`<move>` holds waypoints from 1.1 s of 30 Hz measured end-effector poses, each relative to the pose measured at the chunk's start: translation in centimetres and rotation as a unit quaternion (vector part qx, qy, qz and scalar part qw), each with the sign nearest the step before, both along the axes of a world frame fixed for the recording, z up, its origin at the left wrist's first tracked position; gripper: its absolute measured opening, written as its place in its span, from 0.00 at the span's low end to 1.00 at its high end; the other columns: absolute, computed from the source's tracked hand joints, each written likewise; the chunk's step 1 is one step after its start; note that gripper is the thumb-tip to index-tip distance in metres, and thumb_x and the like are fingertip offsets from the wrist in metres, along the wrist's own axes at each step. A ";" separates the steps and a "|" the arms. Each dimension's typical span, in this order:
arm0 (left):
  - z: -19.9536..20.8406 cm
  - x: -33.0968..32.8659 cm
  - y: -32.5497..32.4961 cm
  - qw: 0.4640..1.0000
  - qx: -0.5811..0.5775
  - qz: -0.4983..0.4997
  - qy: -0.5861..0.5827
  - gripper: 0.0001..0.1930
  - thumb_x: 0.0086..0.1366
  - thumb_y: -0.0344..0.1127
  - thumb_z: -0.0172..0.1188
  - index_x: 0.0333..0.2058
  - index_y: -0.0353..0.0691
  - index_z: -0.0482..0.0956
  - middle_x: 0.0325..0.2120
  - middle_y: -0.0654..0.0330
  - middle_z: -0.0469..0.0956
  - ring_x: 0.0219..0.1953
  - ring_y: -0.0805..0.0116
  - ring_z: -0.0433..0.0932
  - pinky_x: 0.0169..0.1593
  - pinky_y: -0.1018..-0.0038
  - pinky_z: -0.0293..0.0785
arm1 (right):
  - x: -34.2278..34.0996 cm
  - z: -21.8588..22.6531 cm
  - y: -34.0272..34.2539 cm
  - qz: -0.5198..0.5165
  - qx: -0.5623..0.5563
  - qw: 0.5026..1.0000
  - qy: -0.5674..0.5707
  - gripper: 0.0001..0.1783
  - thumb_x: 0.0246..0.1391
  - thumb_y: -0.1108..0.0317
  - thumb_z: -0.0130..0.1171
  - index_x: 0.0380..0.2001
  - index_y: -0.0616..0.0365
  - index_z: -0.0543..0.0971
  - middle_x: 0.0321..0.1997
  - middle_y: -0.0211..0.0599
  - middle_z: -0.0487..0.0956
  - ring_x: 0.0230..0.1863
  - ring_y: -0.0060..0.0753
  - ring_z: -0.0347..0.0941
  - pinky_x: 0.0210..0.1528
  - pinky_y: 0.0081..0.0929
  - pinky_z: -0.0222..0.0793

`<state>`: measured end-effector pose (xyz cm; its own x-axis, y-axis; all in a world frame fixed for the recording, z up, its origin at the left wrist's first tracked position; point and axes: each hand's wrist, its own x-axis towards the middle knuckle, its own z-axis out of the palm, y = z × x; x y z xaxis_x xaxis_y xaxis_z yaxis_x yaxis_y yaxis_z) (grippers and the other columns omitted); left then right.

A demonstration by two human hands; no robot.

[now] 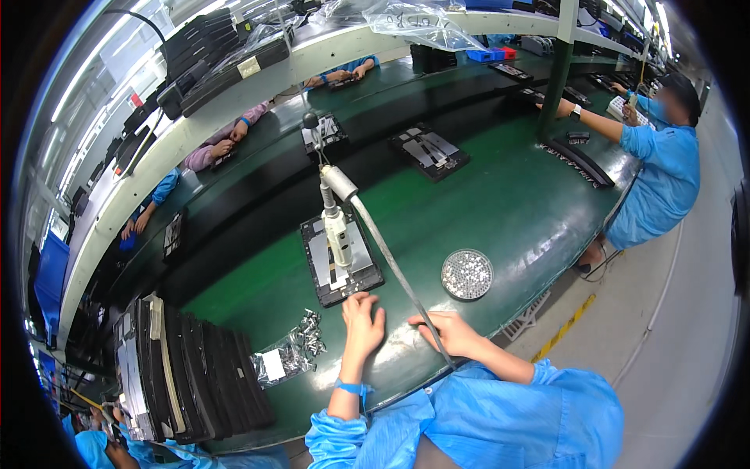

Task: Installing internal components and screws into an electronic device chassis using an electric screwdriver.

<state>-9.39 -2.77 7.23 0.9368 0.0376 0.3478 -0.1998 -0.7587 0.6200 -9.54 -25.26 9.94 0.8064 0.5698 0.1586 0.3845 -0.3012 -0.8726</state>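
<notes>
An opened tablet-like device [320, 258], with a black frame and silver inner plates, lies on the green bench in front of me. My left hand [362, 327] is at its near edge, fingertips on or just by the frame, thumb apart, holding nothing I can see. Over the device hangs a white electric screwdriver [336, 238] with a grey cable [391, 258]. My right hand [453, 333] is beside the lower cable, which crosses in front of it. Its fingers are bent together; whatever they hold, if anything, is too small to make out.
A round dish [467, 274] of small pale parts stands right. Left are a clear bag [285, 358] with loose metal pieces [308, 332] and a stack of black devices [191, 367]. More devices [430, 151] lie on the dark belt. A co-worker [656, 148] sits at right; others' hands [226, 147] work opposite.
</notes>
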 end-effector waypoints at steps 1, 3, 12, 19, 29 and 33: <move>-0.7 1.5 0.6 0.998 0.002 0.020 0.058 0.21 0.54 0.29 0.59 0.48 0.35 0.72 0.47 0.48 0.67 0.53 0.49 0.63 0.58 0.58 0.57 | 0.1 0.4 -0.9 -0.003 0.000 1.000 -0.002 0.16 0.51 0.77 0.56 0.45 0.63 0.77 0.46 0.48 0.79 0.45 0.44 0.78 0.45 0.32 0.74; -1.7 3.8 0.9 0.996 0.034 0.081 0.012 0.30 0.53 0.31 0.60 0.56 0.36 0.66 0.54 0.46 0.63 0.58 0.47 0.59 0.62 0.57 0.54 | 0.4 1.0 -1.8 -0.096 0.078 0.989 -0.084 0.09 0.52 0.75 0.59 0.37 0.61 0.81 0.35 0.42 0.82 0.32 0.37 0.80 0.34 0.27 0.74; -2.6 8.4 0.9 0.985 0.061 0.161 0.021 0.26 0.53 0.35 0.62 0.53 0.40 0.71 0.62 0.50 0.60 0.63 0.49 0.56 0.63 0.54 0.51 | 6.6 2.2 -5.8 -0.167 0.078 0.981 -0.057 0.07 0.54 0.76 0.57 0.36 0.64 0.80 0.34 0.39 0.83 0.34 0.25 0.80 0.39 0.23 0.75; -2.8 8.2 2.5 0.983 -0.003 0.181 -0.028 0.15 0.54 0.31 0.60 0.42 0.40 0.78 0.55 0.54 0.69 0.59 0.53 0.62 0.59 0.57 0.56 | 27.6 0.7 -7.1 -0.284 -0.100 0.947 -0.113 0.20 0.44 0.65 0.66 0.42 0.62 0.77 0.39 0.46 0.80 0.42 0.39 0.78 0.47 0.33 0.73; -3.2 8.9 1.8 0.976 -0.052 0.199 -0.066 0.09 0.54 0.28 0.57 0.36 0.39 0.79 0.49 0.56 0.74 0.55 0.54 0.65 0.57 0.58 0.59 | 44.2 -3.2 -6.1 -0.171 -0.051 0.983 0.048 0.37 0.31 0.52 0.77 0.39 0.70 0.78 0.36 0.50 0.81 0.35 0.38 0.79 0.37 0.35 0.74; -2.3 8.7 2.0 0.977 -0.081 0.188 -0.061 0.09 0.56 0.29 0.58 0.38 0.39 0.79 0.46 0.56 0.76 0.50 0.54 0.70 0.55 0.61 0.61 | 43.1 -2.9 -2.8 -0.187 -0.028 0.977 0.095 0.30 0.34 0.52 0.76 0.34 0.64 0.77 0.30 0.42 0.77 0.30 0.32 0.75 0.31 0.34 0.70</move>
